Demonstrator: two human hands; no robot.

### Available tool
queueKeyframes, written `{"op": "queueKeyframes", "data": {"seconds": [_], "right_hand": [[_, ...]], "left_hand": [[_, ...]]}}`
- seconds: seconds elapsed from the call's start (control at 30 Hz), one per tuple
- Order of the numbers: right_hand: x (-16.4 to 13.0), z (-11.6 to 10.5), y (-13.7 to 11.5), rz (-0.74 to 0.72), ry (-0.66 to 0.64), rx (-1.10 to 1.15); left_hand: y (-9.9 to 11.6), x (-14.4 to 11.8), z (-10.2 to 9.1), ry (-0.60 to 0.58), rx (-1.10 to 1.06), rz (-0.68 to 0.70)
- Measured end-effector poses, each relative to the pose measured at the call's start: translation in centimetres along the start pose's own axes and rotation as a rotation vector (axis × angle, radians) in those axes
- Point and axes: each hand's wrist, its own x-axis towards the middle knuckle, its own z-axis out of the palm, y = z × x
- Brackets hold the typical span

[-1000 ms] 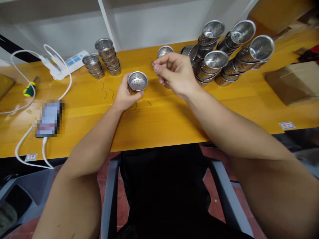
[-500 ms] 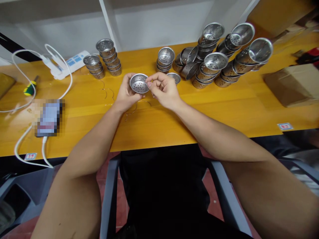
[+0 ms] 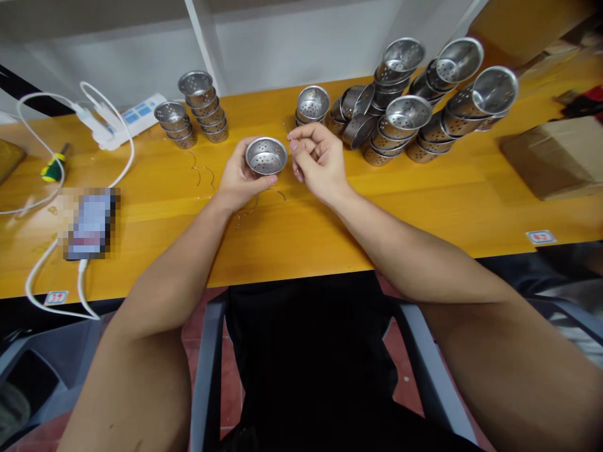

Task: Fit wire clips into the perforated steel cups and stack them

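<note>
A small perforated metal cup [image 3: 266, 164] is in my left hand [image 3: 236, 183], fingers behind it and thumb along its near side. Its open mouth tilts toward me, showing the holes in the bottom. Just right of the rim, my right hand [image 3: 321, 162] is apart from the cup, thumb and index finger pinched together. Whatever sits in that pinch is too small to make out. Thin bent wires [image 3: 279, 191] lie on the table beneath and left of the cup.
Stacks of similar cups stand at the back left [image 3: 214, 116] and right [image 3: 400, 129]. A cardboard box [image 3: 556, 157] sits far right. On the left are a power strip [image 3: 136, 122], white cables, a phone [image 3: 92, 223] and a screwdriver [image 3: 54, 166]. The wooden table [image 3: 292, 245] ends before me.
My right hand has drawn away from the cup's rim to the right, fingers still pinched. The cup stays in my left hand at nearly the same place.
</note>
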Motion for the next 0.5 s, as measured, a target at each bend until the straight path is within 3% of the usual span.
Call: {"op": "queueKeyframes", "data": {"seconds": [0.33,0.5], "right_hand": [[-1.4,1.8,-2.4,0.097,-0.072,0.051],[-0.9,0.9,-1.9,0.079,-0.039,-0.018]], "left_hand": [[1.3,-0.2,0.4,-0.031,-0.048,-0.061],[1.8,0.4,0.3,-0.046,-0.024,-0.048]]}}
